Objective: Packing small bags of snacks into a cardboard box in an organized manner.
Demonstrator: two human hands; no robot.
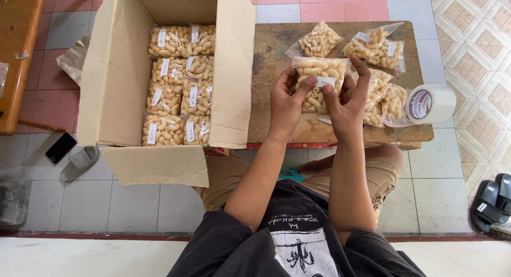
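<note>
Room: tiled floor, pink and grey, sandals lying about.
Box: open cardboard box, snack bags packed flat in rows so they fit tight.
Surface: low wooden surface carrying loose bags and a tape roll within reach.
Held bag: clear snack bag raised above the surface, facing up.
Grip: left hand and right hand both pinching the bag, thumbs pressing a white label.

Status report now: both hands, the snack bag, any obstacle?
Left hand and right hand grip one snack bag. White label under thumbs. Nothing blocking.
</note>
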